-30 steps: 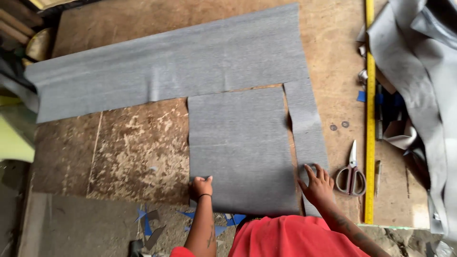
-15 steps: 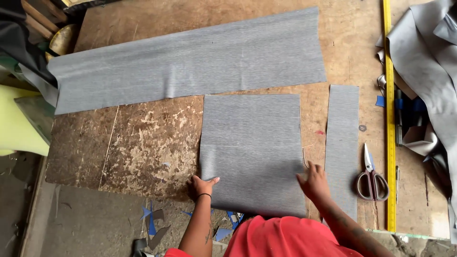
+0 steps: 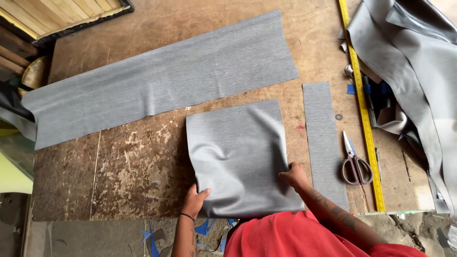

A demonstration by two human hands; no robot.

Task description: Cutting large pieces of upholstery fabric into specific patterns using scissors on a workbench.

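Note:
A square piece of grey fabric [image 3: 240, 152] lies near the front of the worn wooden table [image 3: 128, 166], rumpled and lifted at its near edge. My left hand [image 3: 195, 200] grips its lower left corner. My right hand [image 3: 294, 175] grips its right edge near the lower corner. A long grey fabric strip [image 3: 157, 78] lies slanted across the back of the table. A narrow grey strip [image 3: 325, 138] lies to the right of the square piece.
Scissors [image 3: 354, 162] lie right of the narrow strip, beside a yellow measuring stick [image 3: 362, 104] along the table's right side. A heap of grey material [image 3: 414, 57] fills the right. Blue scraps [image 3: 204, 228] lie on the floor below the table's front edge.
The square piece, flat before, has been pulled toward me and to the left, away from the narrow strip; it now buckles as both hands grip its near edge.

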